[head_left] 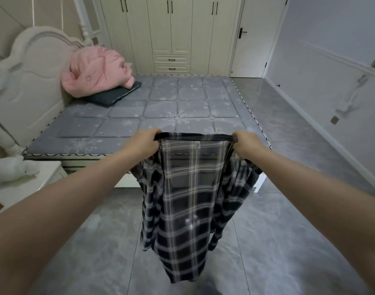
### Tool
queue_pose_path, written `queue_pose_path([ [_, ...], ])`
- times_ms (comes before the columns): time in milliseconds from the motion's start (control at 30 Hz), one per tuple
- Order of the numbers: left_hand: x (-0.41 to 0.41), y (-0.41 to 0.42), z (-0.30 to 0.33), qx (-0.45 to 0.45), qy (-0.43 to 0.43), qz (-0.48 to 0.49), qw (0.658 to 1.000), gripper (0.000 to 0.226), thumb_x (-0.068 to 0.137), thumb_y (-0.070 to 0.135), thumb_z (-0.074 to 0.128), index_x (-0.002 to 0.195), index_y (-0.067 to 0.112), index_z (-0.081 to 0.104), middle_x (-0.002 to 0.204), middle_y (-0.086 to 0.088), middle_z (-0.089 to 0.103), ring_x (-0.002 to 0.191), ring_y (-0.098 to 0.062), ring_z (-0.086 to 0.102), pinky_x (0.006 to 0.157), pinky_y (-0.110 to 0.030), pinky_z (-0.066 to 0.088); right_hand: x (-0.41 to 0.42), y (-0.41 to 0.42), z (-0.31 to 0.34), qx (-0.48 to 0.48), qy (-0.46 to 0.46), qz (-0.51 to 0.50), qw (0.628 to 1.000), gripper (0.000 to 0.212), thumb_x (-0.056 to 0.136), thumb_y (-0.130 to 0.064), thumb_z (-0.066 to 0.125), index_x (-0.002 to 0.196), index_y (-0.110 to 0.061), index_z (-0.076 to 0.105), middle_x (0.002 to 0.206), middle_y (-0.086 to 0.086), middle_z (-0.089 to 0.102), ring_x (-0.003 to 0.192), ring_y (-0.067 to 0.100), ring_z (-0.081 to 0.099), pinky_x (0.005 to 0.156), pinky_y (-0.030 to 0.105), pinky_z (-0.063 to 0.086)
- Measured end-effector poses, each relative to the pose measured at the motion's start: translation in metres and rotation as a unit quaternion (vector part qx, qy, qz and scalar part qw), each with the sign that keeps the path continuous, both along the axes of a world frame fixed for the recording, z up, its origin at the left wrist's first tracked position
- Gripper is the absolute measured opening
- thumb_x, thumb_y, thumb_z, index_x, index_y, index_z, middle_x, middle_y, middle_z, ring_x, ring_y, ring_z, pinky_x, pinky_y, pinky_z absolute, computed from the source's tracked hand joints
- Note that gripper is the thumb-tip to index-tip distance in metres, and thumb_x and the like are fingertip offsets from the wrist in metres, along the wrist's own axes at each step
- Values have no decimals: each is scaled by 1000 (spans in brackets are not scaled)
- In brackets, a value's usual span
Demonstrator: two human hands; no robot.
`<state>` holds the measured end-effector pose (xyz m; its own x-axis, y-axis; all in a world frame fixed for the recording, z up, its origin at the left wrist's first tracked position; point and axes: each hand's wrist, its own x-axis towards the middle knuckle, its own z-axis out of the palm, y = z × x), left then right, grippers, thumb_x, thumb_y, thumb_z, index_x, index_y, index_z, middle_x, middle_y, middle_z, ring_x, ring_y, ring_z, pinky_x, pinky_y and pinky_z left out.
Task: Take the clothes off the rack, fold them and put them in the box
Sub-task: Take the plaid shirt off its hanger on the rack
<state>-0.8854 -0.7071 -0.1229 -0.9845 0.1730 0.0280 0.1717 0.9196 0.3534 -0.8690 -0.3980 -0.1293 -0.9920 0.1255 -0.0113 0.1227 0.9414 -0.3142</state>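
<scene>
Gripping with both hands, I hold a plaid shirt (188, 201) up by its top edge, in the air at the near side of the bed (152, 116). My left hand (143, 141) is curled tight around the left end of the dark neckband, fingers closed over the fabric. My right hand (245, 143) is curled the same way on the right end, so the band runs taut between the two grips. A small label shows just under the band, near its middle. From there the shirt hangs straight down in front of the bed's near edge and over the grey tiled floor (278, 241), its hem clear of the tiles as far as I can tell; the sleeves droop loosely on either side.

Taking the bed as my landmark and going left to right: a white nightstand (31, 184) stands at the bed's near left corner, with a white soft shape (11, 168) lying on it that I cannot identify. A carved white headboard (27, 77) rises along the bed's left side. On the bed near that headboard sits a pink bundle of bedding (95, 71), resting on a dark pillow (114, 94). Beyond the far side of the bed stands a cream wardrobe (171, 33) with dark handles. To the right of that is a white door (257, 37), shut. Right of the bed runs open floor up to a pale wall (331, 60).
</scene>
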Motion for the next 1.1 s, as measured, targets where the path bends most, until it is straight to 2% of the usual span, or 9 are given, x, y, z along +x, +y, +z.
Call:
queue_pose_path([
  [133, -57, -3, -7, 64, -45, 50, 996, 39, 96, 10, 44, 131, 20, 57, 130, -13, 60, 117, -32, 55, 83, -32, 41, -65, -14, -6, 0, -37, 12, 999, 15, 91, -3, 45, 94, -9, 58, 94, 19, 58, 101, 37, 59, 71, 30, 37],
  [300, -128, -5, -11, 224, -131, 126, 958, 35, 87, 8, 44, 107, 22, 68, 106, -13, 68, 100, -33, 64, 86, -38, 53, -165, -25, -29, -193, -89, -18, 977, 17, 94, -6, 43, 96, -6, 60, 95, 19, 60, 92, 32, 60, 80, 40, 54],
  [400, -185, -13, -21, 319, -151, 189, 917, 35, 71, 15, 51, 99, 17, 73, 102, -19, 72, 94, -37, 68, 88, -46, 57, -223, -34, -38, -377, -122, -78, 915, 22, 94, -2, 42, 99, -2, 64, 90, 18, 64, 86, 33, 65, 77, 43, 58],
  [567, -234, -10, -20, 433, -161, 227, 857, 13, 94, 1, 55, 86, 8, 63, 92, -17, 66, 82, -27, 64, 70, -31, 54, -288, -50, -36, -556, -128, -108, 814, 10, 91, -1, 58, 100, -3, 59, 90, 16, 66, 76, 24, 67, 65, 33, 58],
  [667, -266, -19, -20, 485, -168, 217, 830, 12, 88, -6, 59, 87, 5, 62, 76, -9, 67, 73, -21, 64, 70, -28, 55, -323, -59, -38, -698, -141, -113, 693, 18, 91, 2, 54, 109, 0, 54, 117, 23, 60, 94, 30, 68, 65, 34, 61],
  [767, -303, -29, -29, 515, -162, 204, 817, 30, 82, -17, 39, 83, 5, 59, 73, -8, 58, 72, -19, 56, 67, -26, 48, -349, -66, -41, -749, -118, -89, 646, 35, 85, 12, 36, 113, 4, 55, 130, 20, 58, 116, 33, 63, 76, 35, 61],
  [867, -350, -44, -43, 494, -178, 121, 842, 55, 81, -27, 27, 109, 7, 59, 91, -8, 64, 82, -15, 64, 69, -22, 50, -383, -78, -52, -711, -49, -69, 698, 63, 80, 26, 23, 130, 4, 56, 130, 18, 62, 119, 31, 61, 82, 32, 61],
  [1000, -421, -75, -63, 314, -108, 30, 943, 62, 84, -19, 38, 120, 27, 59, 110, 1, 69, 108, -16, 65, 83, -31, 57, -427, -79, -67, -384, 111, -20, 916, 54, 87, 9, 51, 130, -20, 66, 112, -1, 72, 96, 18, 70, 80, 23, 59],
  [1100, -469, -90, -71, 245, -7, 8, 969, 60, 83, -12, 45, 100, 42, 65, 105, -1, 72, 102, -20, 67, 90, -45, 55, -456, -84, -67, -277, 198, -32, 940, 36, 86, -5, 67, 118, -21, 74, 102, -2, 77, 91, 4, 70, 85, 25, 57],
])
